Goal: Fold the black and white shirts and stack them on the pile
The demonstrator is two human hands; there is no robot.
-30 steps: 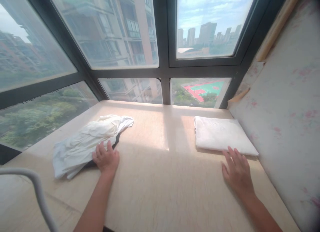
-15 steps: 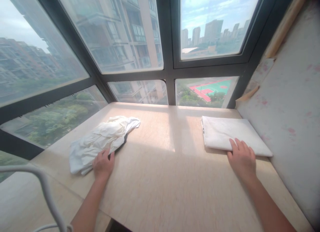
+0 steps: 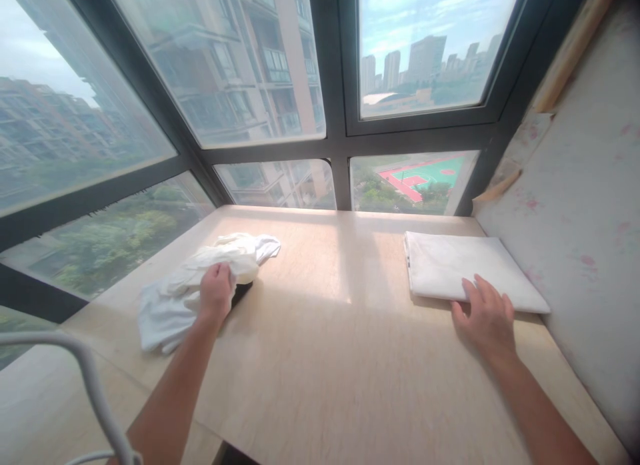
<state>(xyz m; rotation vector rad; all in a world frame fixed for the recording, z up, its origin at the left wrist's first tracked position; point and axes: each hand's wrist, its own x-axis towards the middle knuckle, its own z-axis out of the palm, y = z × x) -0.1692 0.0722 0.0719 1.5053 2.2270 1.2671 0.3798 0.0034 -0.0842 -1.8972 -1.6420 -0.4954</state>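
A crumpled heap of white and cream cloth (image 3: 173, 308) lies on the left of the sill. My left hand (image 3: 217, 293) is closed on the cream fabric at the heap's right side and lifts its edge a little. Something flat and black (image 3: 242, 297) shows underneath, mostly covered. At the right, a neatly folded white cloth (image 3: 455, 261) lies flat by the wall. My right hand (image 3: 485, 315) rests at its front edge, fingers spread over the top and the thumb by the near side.
The wide beige sill (image 3: 320, 358) runs up to dark window frames (image 3: 280, 150). A flowered papered wall (image 3: 585, 251) bounds it on the right. A grey-white curved tube (image 3: 93, 378) stands at the lower left, near my left forearm. A dark gap (image 3: 235, 453) opens at the bottom edge.
My left hand has closed on the cream fabric and moved up and slightly right, raising its edge. More of the black thing shows. My right hand has stayed nearly still.
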